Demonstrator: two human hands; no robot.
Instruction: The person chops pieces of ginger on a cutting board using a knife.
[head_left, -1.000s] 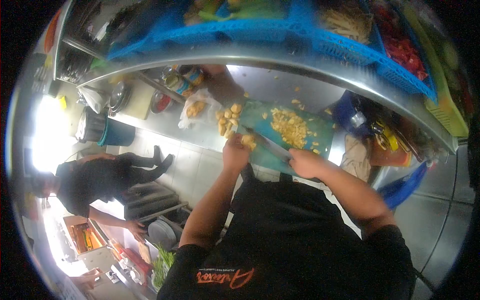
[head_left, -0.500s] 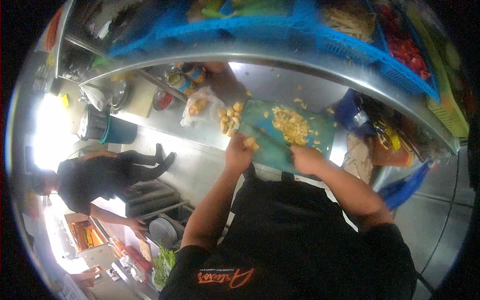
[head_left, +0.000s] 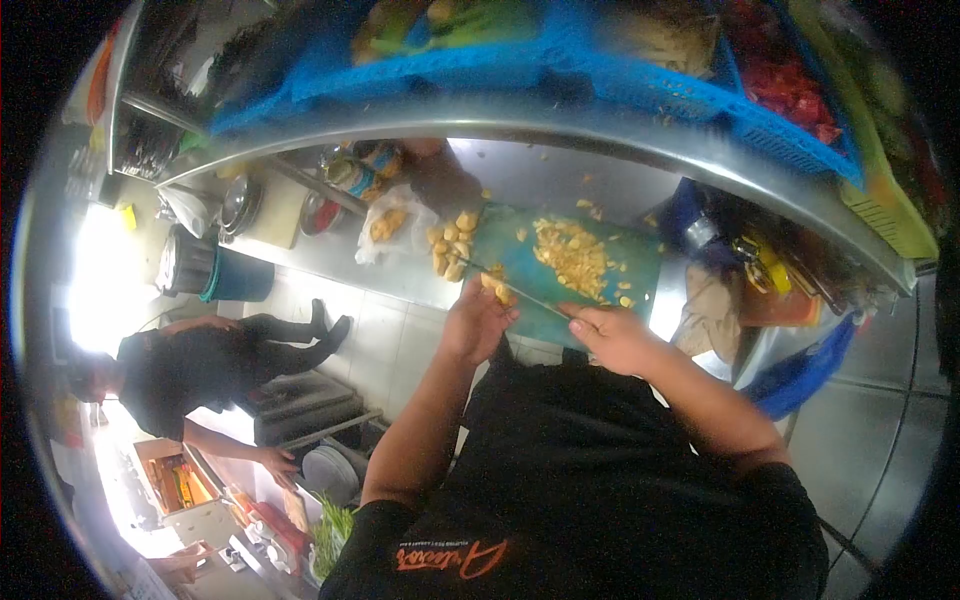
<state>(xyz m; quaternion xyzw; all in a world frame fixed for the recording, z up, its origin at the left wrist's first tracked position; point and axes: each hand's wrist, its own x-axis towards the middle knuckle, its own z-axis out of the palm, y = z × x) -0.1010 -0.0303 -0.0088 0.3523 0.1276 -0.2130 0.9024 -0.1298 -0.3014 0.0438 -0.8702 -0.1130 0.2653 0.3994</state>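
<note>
My left hand (head_left: 478,322) pinches a pale yellow chunk (head_left: 497,288), perhaps peeled ginger, over the near left part of a green cutting board (head_left: 490,225). In my right hand (head_left: 612,335) is a knife (head_left: 538,300). Its blade points left and lies across the chunk beside my left fingertips; whether it cuts in is hard to tell. Chopped yellow pieces (head_left: 572,255) are heaped on the board's right half. Several whole chunks (head_left: 452,242) lie at the board's left edge, next to a plastic bag (head_left: 395,225) with more yellow food inside.
Blue baskets (head_left: 650,85) of vegetables stand on a steel shelf (head_left: 500,130) above the counter. Right of the board are a brown cloth (head_left: 708,312) and a dark blue container (head_left: 690,225). Another person (head_left: 200,370) in dark clothes reaches over a counter at left.
The knife has swung up from low over the board to the chunk in my left hand. My left fingers have opened out somewhat around the chunk. The view has shifted slightly.
</note>
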